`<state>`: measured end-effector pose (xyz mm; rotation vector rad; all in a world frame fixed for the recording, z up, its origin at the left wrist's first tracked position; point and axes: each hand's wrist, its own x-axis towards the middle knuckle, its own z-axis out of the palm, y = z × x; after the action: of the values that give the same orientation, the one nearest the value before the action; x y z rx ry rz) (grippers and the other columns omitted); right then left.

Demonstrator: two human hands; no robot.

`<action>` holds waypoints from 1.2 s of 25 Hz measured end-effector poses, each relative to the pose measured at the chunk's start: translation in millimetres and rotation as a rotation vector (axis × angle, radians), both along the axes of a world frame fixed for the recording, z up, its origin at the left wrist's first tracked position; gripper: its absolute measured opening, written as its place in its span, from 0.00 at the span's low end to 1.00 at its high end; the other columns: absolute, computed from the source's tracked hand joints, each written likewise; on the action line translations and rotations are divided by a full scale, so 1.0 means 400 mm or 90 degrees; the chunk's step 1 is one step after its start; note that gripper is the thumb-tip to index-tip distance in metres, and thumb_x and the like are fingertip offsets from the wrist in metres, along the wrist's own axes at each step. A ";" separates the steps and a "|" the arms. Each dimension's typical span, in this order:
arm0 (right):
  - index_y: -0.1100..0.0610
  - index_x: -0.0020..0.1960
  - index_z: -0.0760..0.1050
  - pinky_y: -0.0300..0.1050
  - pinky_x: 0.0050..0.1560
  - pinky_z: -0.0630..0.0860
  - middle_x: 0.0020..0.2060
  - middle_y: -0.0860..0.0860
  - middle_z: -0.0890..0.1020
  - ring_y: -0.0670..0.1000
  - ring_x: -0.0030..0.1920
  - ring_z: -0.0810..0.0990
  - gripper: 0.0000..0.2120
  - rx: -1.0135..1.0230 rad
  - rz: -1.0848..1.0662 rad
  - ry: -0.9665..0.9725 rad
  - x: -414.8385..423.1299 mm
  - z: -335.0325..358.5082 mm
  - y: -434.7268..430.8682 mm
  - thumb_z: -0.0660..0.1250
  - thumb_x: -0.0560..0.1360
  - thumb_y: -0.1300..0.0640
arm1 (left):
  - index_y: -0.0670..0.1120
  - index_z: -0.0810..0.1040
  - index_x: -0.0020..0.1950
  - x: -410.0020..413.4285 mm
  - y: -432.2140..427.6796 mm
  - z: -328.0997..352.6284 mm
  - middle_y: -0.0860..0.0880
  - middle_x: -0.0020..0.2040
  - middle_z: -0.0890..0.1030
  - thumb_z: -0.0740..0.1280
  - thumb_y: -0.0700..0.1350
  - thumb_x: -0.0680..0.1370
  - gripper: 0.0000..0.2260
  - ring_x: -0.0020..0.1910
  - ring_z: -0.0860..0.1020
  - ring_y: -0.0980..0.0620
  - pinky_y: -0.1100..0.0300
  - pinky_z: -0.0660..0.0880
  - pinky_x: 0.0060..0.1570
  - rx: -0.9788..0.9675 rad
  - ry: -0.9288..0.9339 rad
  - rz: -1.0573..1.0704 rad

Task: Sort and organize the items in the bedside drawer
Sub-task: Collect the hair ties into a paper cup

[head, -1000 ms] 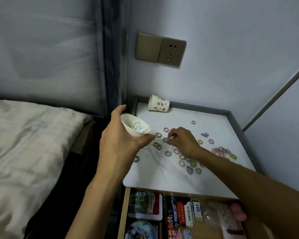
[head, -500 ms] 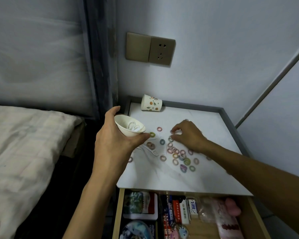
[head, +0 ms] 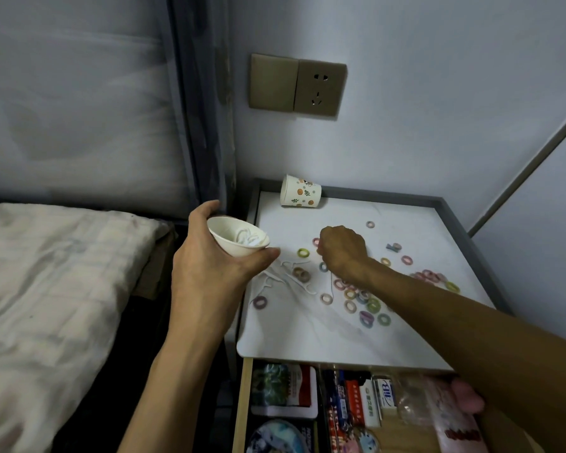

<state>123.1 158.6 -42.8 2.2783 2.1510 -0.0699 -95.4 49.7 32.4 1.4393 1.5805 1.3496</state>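
Left of centre, the left hand [head: 209, 273] grips a tilted small white paper cup [head: 239, 238]. At centre, the right hand [head: 342, 248] rests curled, knuckles up, on the white bedside tabletop [head: 307, 335] among scattered small coloured elastic rings [head: 373, 305]; its fingertips are hidden.

cups [head: 300, 195]: 2 | hair ties [head: 303, 253]: over 15 | wall plates [head: 273, 82]: 2 | drawer [head: 241, 403]: 1

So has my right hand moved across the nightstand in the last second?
Yes. The right hand has shifted back toward the wall: its knuckles now sit level with the lone ring that earlier lay beyond them.
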 end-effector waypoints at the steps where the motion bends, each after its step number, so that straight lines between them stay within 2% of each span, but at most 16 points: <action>1: 0.61 0.56 0.76 0.43 0.45 0.69 0.54 0.57 0.80 0.58 0.54 0.80 0.10 -0.002 0.013 0.010 0.004 -0.002 -0.005 0.69 0.77 0.58 | 0.54 0.68 0.70 0.000 -0.003 0.002 0.54 0.56 0.77 0.81 0.52 0.61 0.41 0.55 0.76 0.54 0.69 0.68 0.44 -0.001 -0.004 -0.001; 5: 0.58 0.52 0.76 0.44 0.45 0.73 0.50 0.54 0.81 0.52 0.47 0.78 0.04 0.053 0.166 0.124 0.018 0.000 -0.022 0.65 0.79 0.59 | 0.54 0.68 0.71 0.001 -0.007 0.004 0.53 0.56 0.77 0.82 0.52 0.61 0.41 0.56 0.76 0.54 0.65 0.68 0.48 -0.001 -0.005 0.005; 8: 0.56 0.56 0.77 0.43 0.47 0.74 0.51 0.52 0.81 0.50 0.49 0.78 0.09 0.049 0.302 0.086 0.002 -0.008 -0.025 0.67 0.77 0.63 | 0.53 0.68 0.71 -0.001 -0.013 0.006 0.53 0.57 0.77 0.81 0.52 0.61 0.41 0.56 0.76 0.52 0.62 0.70 0.51 -0.002 -0.006 0.007; 10: 0.56 0.57 0.78 0.46 0.49 0.75 0.52 0.53 0.82 0.53 0.52 0.80 0.10 0.050 0.312 0.023 -0.010 -0.030 -0.015 0.67 0.76 0.62 | 0.53 0.68 0.71 -0.003 -0.017 0.009 0.53 0.57 0.77 0.81 0.52 0.61 0.41 0.57 0.75 0.52 0.61 0.71 0.52 0.000 -0.003 0.006; 13: 0.56 0.54 0.79 0.46 0.47 0.73 0.52 0.54 0.81 0.54 0.52 0.78 0.07 0.043 0.290 0.006 -0.025 -0.037 -0.001 0.66 0.77 0.58 | 0.53 0.68 0.71 -0.007 -0.015 0.009 0.52 0.58 0.77 0.81 0.53 0.61 0.41 0.57 0.76 0.52 0.60 0.72 0.54 0.001 0.000 0.010; 15: 0.56 0.54 0.79 0.45 0.46 0.71 0.52 0.54 0.80 0.55 0.52 0.77 0.06 0.054 0.306 -0.029 -0.023 -0.041 0.005 0.66 0.77 0.60 | 0.52 0.68 0.71 -0.008 -0.012 0.009 0.53 0.57 0.77 0.81 0.53 0.62 0.41 0.58 0.76 0.52 0.58 0.73 0.55 0.001 0.001 0.012; 19: 0.58 0.54 0.76 0.49 0.47 0.76 0.51 0.56 0.80 0.56 0.49 0.78 0.08 0.036 0.315 -0.091 -0.018 -0.054 0.002 0.66 0.76 0.65 | 0.53 0.67 0.72 -0.009 -0.019 0.015 0.54 0.57 0.76 0.81 0.53 0.62 0.41 0.57 0.75 0.52 0.61 0.71 0.53 0.000 -0.006 0.010; 21: 0.57 0.53 0.74 0.49 0.45 0.76 0.50 0.55 0.81 0.54 0.47 0.79 0.04 0.043 0.303 0.003 -0.009 -0.019 0.001 0.64 0.79 0.61 | 0.53 0.67 0.71 -0.012 -0.020 0.015 0.53 0.57 0.76 0.81 0.53 0.62 0.41 0.57 0.75 0.53 0.62 0.70 0.52 0.000 -0.007 0.012; 23: 0.55 0.54 0.75 0.46 0.45 0.74 0.49 0.52 0.81 0.52 0.48 0.79 0.04 0.043 0.277 0.093 0.026 0.034 -0.002 0.64 0.80 0.57 | 0.53 0.67 0.71 -0.013 -0.021 0.014 0.53 0.58 0.77 0.81 0.53 0.62 0.41 0.56 0.75 0.53 0.62 0.70 0.51 -0.005 -0.007 0.012; 25: 0.55 0.57 0.77 0.42 0.49 0.72 0.51 0.51 0.82 0.50 0.51 0.79 0.08 0.034 0.333 0.079 0.072 0.079 -0.022 0.66 0.79 0.56 | 0.54 0.67 0.71 -0.012 -0.021 0.014 0.53 0.58 0.77 0.81 0.53 0.62 0.41 0.56 0.75 0.53 0.62 0.70 0.51 -0.006 -0.011 0.015; 27: 0.56 0.56 0.80 0.43 0.54 0.73 0.50 0.51 0.82 0.49 0.52 0.79 0.08 0.001 0.420 0.029 0.101 0.104 -0.058 0.66 0.79 0.56 | 0.54 0.67 0.72 -0.007 -0.024 0.017 0.53 0.58 0.76 0.81 0.53 0.62 0.41 0.56 0.75 0.53 0.61 0.70 0.52 -0.003 -0.017 0.011; 30: 0.56 0.54 0.82 0.41 0.54 0.73 0.49 0.50 0.83 0.49 0.52 0.78 0.08 -0.004 0.517 0.001 0.116 0.079 -0.091 0.66 0.78 0.59 | 0.54 0.67 0.72 0.007 -0.027 0.017 0.54 0.57 0.76 0.81 0.53 0.62 0.41 0.55 0.74 0.55 0.62 0.69 0.51 -0.004 -0.020 0.001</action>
<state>169.6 122.3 -11.3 1.2353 2.8567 -0.0673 -92.6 39.0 39.2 1.4066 1.5646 1.3616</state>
